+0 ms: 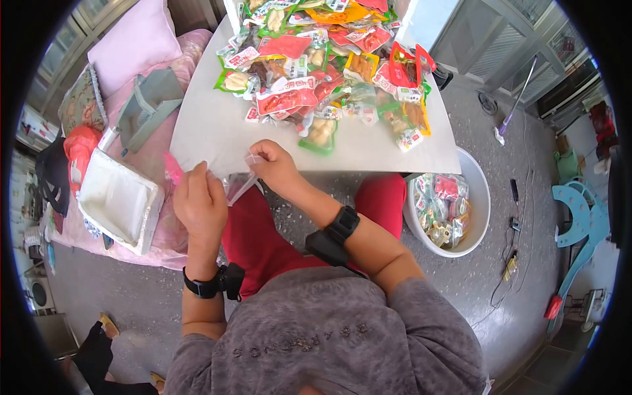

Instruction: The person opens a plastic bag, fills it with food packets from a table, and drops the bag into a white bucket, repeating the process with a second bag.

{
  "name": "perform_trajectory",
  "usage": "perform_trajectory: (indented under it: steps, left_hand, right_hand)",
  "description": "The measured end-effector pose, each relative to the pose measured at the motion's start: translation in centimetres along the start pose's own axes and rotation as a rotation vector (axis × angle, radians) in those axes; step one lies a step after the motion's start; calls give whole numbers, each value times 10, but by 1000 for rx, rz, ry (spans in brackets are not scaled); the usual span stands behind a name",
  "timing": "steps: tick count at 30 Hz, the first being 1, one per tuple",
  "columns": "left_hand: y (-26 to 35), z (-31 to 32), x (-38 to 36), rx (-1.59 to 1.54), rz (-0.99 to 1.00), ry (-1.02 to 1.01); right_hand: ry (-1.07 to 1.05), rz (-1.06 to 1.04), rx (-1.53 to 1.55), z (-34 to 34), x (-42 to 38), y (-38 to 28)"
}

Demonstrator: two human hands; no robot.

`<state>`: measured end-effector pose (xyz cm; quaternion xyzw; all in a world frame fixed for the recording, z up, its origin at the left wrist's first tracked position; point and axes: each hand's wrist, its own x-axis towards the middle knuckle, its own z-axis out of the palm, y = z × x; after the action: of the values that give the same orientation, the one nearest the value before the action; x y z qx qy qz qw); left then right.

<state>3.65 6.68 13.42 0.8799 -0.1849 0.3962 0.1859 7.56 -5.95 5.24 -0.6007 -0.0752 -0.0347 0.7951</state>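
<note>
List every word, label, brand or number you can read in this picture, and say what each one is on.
Grey sweatshirt: a line of raised letters across the chest, seen upside down and too blurred to quote.
Snack packets heaped on the white table: printed labels, too small to read.
Packets in the white bowl: print too small to read.
Clear bag between the left hand and right hand: no print visible.
Nothing legible.

The scene was bright with even daylight, and the shadows were soft. The white table (217, 125) looked slightly washed out. Strong fisheye distortion bent the edges, and black corners framed the round view.
</note>
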Motion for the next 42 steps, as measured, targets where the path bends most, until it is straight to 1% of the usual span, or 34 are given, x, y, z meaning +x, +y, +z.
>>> perform_trajectory:
  steps: [1, 3, 4, 6, 8, 9, 12, 14, 16, 19, 22, 25, 28, 31, 34, 37, 40, 42]
  left_hand:
    - [1, -3, 6, 39, 33, 52]
    - [4, 6, 8, 57, 127, -39]
    - [3, 12, 9, 67, 174, -85]
    - [-11, 52, -3, 102, 138, -289]
    - [-20, 91, -16, 57, 38, -420]
    - [-21, 107, -22, 24, 4, -435]
    - [-18, 145, -34, -71, -95, -492]
    - [-14, 159, -38, -114, -162, -550]
    - [-6, 160, -34, -127, -165, -590]
    - [2, 160, -30, -134, -192, -663]
    - [4, 162, -29, -134, -198, -688]
    - [4, 164, -31, -123, -188, -670]
    - [5, 166, -32, -117, -182, -648]
    - [7, 168, -34, -121, -152, -588]
    - [9, 169, -36, -113, -146, -560]
    - [13, 170, -37, -109, -143, -539]
    - [17, 170, -36, -113, -138, -538]
    - [18, 170, -36, -115, -141, -531]
  right_hand:
    - [-2, 36, -10, 3, 3, -1]
    - [-11, 106, -32, 5, 10, -4]
    - [8, 57, -178, 1, 15, 5]
    - [48, -41, -472, -12, 23, 30]
    - [33, 66, -652, -24, 20, 21]
    - [25, 121, -747, -35, 17, 16]
    - [98, -78, -775, -65, 9, 3]
    - [224, -247, -923, -90, 6, -7]
    - [258, -217, -1143, -118, 5, -15]
    - [273, -287, -1382, -138, 5, -5]
    - [73, -232, -1512, -134, -6, 2]
    - [86, -8, -1537, -119, -14, -4]
    - [75, 25, -1471, -106, -22, -9]
    - [-2, 133, -1323, -112, -21, -8]
    - [330, -50, -1224, -133, -14, -25]
    - [416, -5, -1232, -159, 1, -12]
    - [326, 146, -1074, -158, 6, -11]
    - [333, 182, -1010, -159, 8, -5]
